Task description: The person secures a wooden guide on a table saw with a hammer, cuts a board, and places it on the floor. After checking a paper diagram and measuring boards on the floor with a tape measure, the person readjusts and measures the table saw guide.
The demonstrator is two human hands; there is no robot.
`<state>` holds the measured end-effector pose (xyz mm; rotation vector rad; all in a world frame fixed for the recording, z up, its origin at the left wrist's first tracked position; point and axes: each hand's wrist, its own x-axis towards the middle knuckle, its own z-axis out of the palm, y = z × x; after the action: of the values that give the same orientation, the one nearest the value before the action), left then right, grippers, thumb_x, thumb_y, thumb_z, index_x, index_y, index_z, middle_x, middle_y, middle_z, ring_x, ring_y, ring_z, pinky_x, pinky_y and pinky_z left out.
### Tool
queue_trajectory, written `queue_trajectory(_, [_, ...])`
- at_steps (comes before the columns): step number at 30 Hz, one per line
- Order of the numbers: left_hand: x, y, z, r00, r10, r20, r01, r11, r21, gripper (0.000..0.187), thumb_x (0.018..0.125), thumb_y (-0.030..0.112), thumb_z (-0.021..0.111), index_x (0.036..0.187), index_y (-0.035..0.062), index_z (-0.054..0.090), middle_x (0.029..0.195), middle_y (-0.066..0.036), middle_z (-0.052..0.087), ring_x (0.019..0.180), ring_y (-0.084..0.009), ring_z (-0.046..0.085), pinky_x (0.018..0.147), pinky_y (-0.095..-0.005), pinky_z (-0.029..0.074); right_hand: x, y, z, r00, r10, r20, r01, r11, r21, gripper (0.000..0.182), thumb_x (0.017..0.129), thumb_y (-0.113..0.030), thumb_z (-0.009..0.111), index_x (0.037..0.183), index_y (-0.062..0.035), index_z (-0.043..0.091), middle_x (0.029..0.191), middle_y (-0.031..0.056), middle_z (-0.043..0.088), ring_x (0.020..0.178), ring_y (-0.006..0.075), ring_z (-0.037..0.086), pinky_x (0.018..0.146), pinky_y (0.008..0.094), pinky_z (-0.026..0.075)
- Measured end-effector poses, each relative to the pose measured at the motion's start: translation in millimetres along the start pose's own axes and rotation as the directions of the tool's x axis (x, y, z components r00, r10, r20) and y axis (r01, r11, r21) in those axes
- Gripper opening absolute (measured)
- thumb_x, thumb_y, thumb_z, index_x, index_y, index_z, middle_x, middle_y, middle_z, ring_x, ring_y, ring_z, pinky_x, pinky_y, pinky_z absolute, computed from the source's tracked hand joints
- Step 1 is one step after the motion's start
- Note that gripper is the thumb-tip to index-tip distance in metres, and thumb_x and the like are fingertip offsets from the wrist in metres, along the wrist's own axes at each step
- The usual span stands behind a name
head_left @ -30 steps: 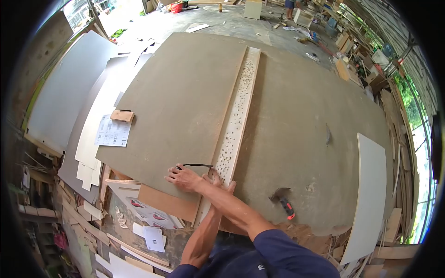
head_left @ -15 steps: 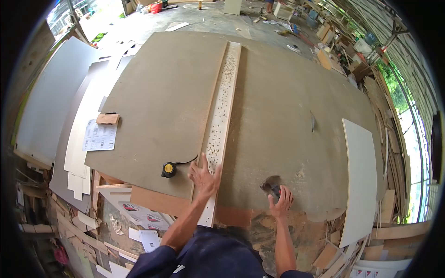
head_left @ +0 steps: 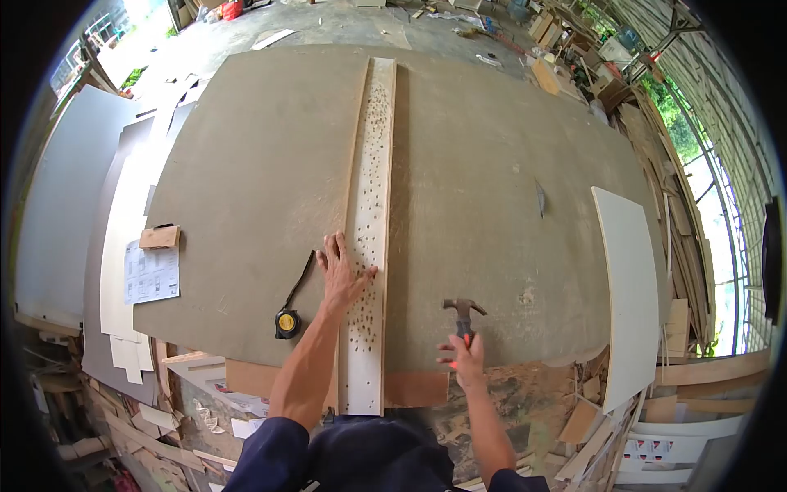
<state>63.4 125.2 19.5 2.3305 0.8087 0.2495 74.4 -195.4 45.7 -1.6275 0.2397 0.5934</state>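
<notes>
A long white strip of board (head_left: pixel 361 378), strewn with small dark specks or holes, runs straight out from my body across the wide grey-brown panel (head_left: pixel 475 189). My left hand (head_left: pixel 344 275) rests on its left edge, fingers stretched forward and thumb reaching over the white face. To the right, my right hand (head_left: pixel 469 361) grips the handle of a claw hammer (head_left: pixel 465 307), whose dark head points away from me just above the panel. Left of my left forearm lies a black and yellow tape measure (head_left: pixel 287 325) with a dark strap trailing forward.
A wood block (head_left: pixel 160 237) sits on a printed drawing sheet (head_left: pixel 152 275) at the panel's left edge. A white board (head_left: pixel 631 295) leans along the right side. Scrap wood (head_left: pixel 672 221) is stacked beyond it, and offcuts lie around below.
The hammer, blurred before, now shows clearly in my right hand, its head forward. My left hand has settled further forward on the strip. The tape measure has turned and its strap points forward.
</notes>
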Motion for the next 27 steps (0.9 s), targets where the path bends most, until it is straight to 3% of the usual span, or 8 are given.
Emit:
queue_trajectory(2, [-2.0, 1.2, 3.6, 1.000, -0.005, 0.010, 0.005, 1.000, -0.008, 0.114, 0.075, 0.038, 0.080, 0.154, -0.0046, 0.009, 0.158, -0.024, 0.016, 0.151, -0.0368, 0.007, 0.120, -0.0525, 0.002, 12.2, -11.5, 34.6, 1.000, -0.016, 0.004, 0.015, 0.980, 0.197, 0.025, 0.092, -0.018, 0.066, 0.102, -0.0042, 0.048, 0.079, 0.0058, 0.052, 0.055, 0.0134, 0.059, 0.043, 0.0289, 0.048])
queue_trajectory(6, [0.9, -0.8, -2.4, 1.000, 0.010, 0.023, -0.009, 1.000, -0.018, 0.116, 0.075, 0.039, 0.080, 0.154, -0.0048, 0.006, 0.159, -0.025, 0.014, 0.151, -0.0375, 0.006, 0.120, -0.0544, 0.000, 65.5, -36.8, 95.3, 0.964, -0.248, 0.097, 0.265, 0.917, -0.298, 0.034, 0.092, -0.022, 0.067, 0.108, -0.0003, 0.047, 0.066, 0.0084, 0.055, 0.054, 0.0192, 0.060, 0.047, 0.0338, 0.048])
queue_trajectory(8, [0.0, -2.2, 4.0, 1.000, 0.017, 0.022, -0.016, 1.000, -0.027, 0.117, 0.075, 0.039, 0.080, 0.154, -0.0050, 0.006, 0.160, -0.026, 0.014, 0.151, -0.0380, 0.006, 0.120, -0.0550, -0.001, 97.0, -31.9, 106.0, 0.785, -0.594, 0.175, 0.575, 0.594, -0.562, 0.036, 0.093, -0.023, 0.065, 0.113, 0.0003, 0.047, 0.071, 0.0140, 0.059, 0.058, 0.0270, 0.061, 0.055, 0.0395, 0.050])
queue_trajectory(11, [1.5, -3.4, 7.6, 0.999, 0.028, 0.017, -0.027, 0.999, -0.028, 0.116, 0.076, 0.039, 0.079, 0.154, -0.0053, 0.005, 0.160, -0.027, 0.013, 0.151, -0.0389, 0.006, 0.119, -0.0558, -0.001, 116.6, -105.4, 153.7, 0.720, -0.666, 0.195, 0.655, 0.561, -0.507, 0.036, 0.094, -0.023, 0.063, 0.116, 0.0003, 0.047, 0.074, 0.0158, 0.059, 0.061, 0.0330, 0.060, 0.061, 0.0419, 0.050])
queue_trajectory(17, [4.8, -6.0, 10.8, 0.999, 0.042, 0.008, -0.041, 0.999, -0.024, 0.117, 0.076, 0.041, 0.078, 0.154, -0.0055, 0.005, 0.159, -0.028, 0.014, 0.151, -0.0403, 0.005, 0.119, -0.0568, -0.002, 140.8, -137.2, 189.6, 0.348, -0.935, 0.070, 0.888, 0.304, -0.346, 0.041, 0.097, -0.019, 0.057, 0.127, 0.0034, 0.041, 0.083, 0.0239, 0.062, 0.063, 0.0392, 0.064, 0.056, 0.0477, 0.050])
queue_trajectory(20, [3.3, -8.9, 5.2, 0.999, 0.049, 0.017, -0.049, 0.999, -0.023, 0.117, 0.075, 0.041, 0.078, 0.154, -0.0054, 0.005, 0.159, -0.028, 0.014, 0.151, -0.0402, 0.005, 0.119, -0.0571, -0.001, 173.0, -82.5, 182.9, 0.449, -0.810, 0.377, 0.813, 0.196, -0.547, 0.041, 0.097, -0.020, 0.057, 0.126, 0.0039, 0.041, 0.085, 0.0264, 0.063, 0.064, 0.0413, 0.065, 0.056, 0.0487, 0.052])
queue_trajectory(21, [6.2, -7.4, 7.0, 0.999, 0.049, 0.021, -0.048, 0.998, -0.036, 0.117, 0.076, 0.042, 0.077, 0.154, -0.0053, 0.005, 0.159, -0.028, 0.014, 0.151, -0.0401, 0.004, 0.119, -0.0573, -0.001, 177.8, -91.0, 178.1, 0.719, -0.473, 0.508, 0.670, 0.281, -0.687, 0.042, 0.097, -0.020, 0.056, 0.127, 0.0041, 0.040, 0.090, 0.0266, 0.064, 0.070, 0.0423, 0.067, 0.057, 0.0491, 0.053])
queue_trajectory(27, [5.1, -8.1, 5.5, 0.998, 0.061, 0.007, -0.061, 0.997, -0.044, 0.118, 0.075, 0.041, 0.078, 0.154, -0.0051, 0.005, 0.159, -0.027, 0.014, 0.151, -0.0397, 0.006, 0.120, -0.0567, -0.002, 144.0, -133.9, 196.1, 0.418, -0.873, 0.252, 0.846, 0.272, -0.458, 0.040, 0.097, -0.016, 0.056, 0.128, 0.0045, 0.042, 0.089, 0.0260, 0.063, 0.074, 0.0408, 0.067, 0.057, 0.0478, 0.053])
